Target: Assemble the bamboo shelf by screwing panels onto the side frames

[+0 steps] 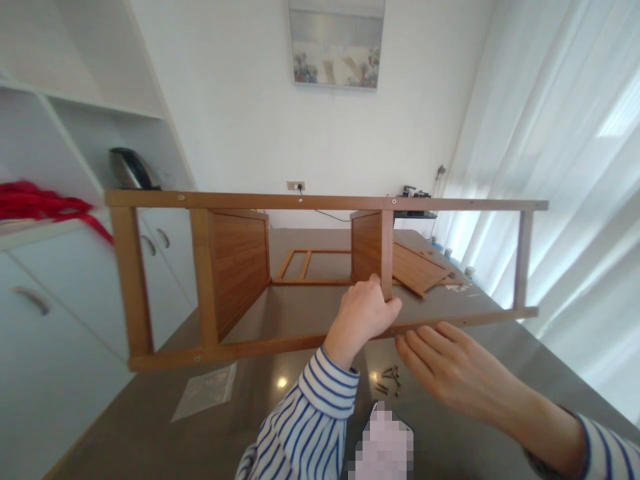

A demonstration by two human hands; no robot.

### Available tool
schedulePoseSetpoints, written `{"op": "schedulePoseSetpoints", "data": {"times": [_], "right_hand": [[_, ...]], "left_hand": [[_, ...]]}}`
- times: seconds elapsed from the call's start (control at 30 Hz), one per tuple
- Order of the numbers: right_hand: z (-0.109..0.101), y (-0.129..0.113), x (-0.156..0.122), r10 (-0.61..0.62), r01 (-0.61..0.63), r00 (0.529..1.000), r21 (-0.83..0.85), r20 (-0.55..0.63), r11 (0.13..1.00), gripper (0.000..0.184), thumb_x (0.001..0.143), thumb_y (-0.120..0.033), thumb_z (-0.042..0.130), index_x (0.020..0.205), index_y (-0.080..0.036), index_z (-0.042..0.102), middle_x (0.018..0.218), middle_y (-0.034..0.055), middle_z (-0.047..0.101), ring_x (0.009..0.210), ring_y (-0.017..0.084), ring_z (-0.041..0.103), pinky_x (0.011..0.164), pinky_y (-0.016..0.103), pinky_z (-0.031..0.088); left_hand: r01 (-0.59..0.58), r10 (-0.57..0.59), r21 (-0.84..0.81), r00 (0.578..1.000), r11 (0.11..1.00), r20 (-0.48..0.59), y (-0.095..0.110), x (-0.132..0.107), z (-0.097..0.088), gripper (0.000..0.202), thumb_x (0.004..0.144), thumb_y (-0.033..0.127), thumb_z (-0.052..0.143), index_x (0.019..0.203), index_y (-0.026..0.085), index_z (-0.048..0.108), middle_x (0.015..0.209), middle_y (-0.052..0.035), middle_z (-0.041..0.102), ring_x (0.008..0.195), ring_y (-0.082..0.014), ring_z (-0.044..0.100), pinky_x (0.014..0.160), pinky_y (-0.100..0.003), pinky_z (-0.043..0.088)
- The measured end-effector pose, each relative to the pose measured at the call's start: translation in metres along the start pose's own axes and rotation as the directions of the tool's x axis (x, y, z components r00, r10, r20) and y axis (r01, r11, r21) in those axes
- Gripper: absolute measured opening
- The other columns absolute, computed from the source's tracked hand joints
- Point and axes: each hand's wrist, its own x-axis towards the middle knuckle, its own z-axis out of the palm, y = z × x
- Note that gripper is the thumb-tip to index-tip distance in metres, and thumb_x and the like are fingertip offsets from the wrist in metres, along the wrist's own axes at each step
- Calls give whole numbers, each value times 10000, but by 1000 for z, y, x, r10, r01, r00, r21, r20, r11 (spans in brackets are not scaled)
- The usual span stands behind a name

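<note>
Frame (pixel 325 202), ladder-shaped brown wood, axis left-to-right: left hand (pixel 363 307) clasping crosspiece (pixel 387 253), right hand (pixel 440 360) just rightward, hold unclear

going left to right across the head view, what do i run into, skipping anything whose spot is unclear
Red bundle → kettle → clear plastic bag → wall socket → left hand → right hand.
</note>
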Motion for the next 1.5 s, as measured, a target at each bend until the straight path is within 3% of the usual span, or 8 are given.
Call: {"op": "schedulePoseSetpoints", "data": {"times": [0.17, 0.5, 0.73, 1.17, 1.5], "right_hand": [[0, 0, -2, -27, 27, 1000, 8, -9, 1000, 227, 883, -115, 467, 1047, -113, 625, 1008, 102, 677, 798, 208, 575, 675, 362, 374], [0, -1, -4, 2, -3, 1000, -41, -12, 999, 290, 849, -115, 495, 1111, -85, 615, 791, 50, 645, 674, 194, 550, 630, 363, 336], [2, -7, -1, 39, -40, 998, -10, -50, 999, 217, 823, -89, 486, 981, -111, 633, 722, 19, 601, 615, 176, 523, 600, 351, 295], [4, -4, -4, 69, -67, 996, 37, -50, 997, 219, 856, -101, 478, 1025, -113, 616, 869, 65, 656, 718, 197, 565, 654, 358, 329], [7, -10, -3, 98, -97, 993, 20, -59, 995, 164, 847, -96, 492, 939, -139, 621, 706, 10, 578, 620, 182, 501, 601, 349, 277]], "left_hand": [[-4, 4, 2, 1000, 1000, -1, 0, 0, 1, 330, 839, 391, 434, 1042, 177, 581, 974, -136, 723, 912, -294, 693, 748, -345, 533], [3, -3, -2, 1000, 1000, 16, 1, 0, 0, 341, 840, 407, 428, 1042, 176, 575, 983, -140, 718, 927, -301, 691, 756, -352, 535], [6, -6, 3, 1000, 1000, 29, 1, -1, -1, 350, 841, 401, 424, 1062, 174, 573, 996, -145, 718, 935, -311, 689, 771, -375, 537], [10, -10, -7, 1000, 1000, 9, 1, 1, 0, 330, 826, 387, 416, 1030, 177, 569, 953, -141, 718, 897, -307, 691, 732, -365, 529], [9, -9, 21, 1000, 1000, 11, 1, 1, 3, 342, 834, 392, 407, 1047, 173, 562, 973, -146, 716, 917, -302, 689, 734, -357, 527]]}}
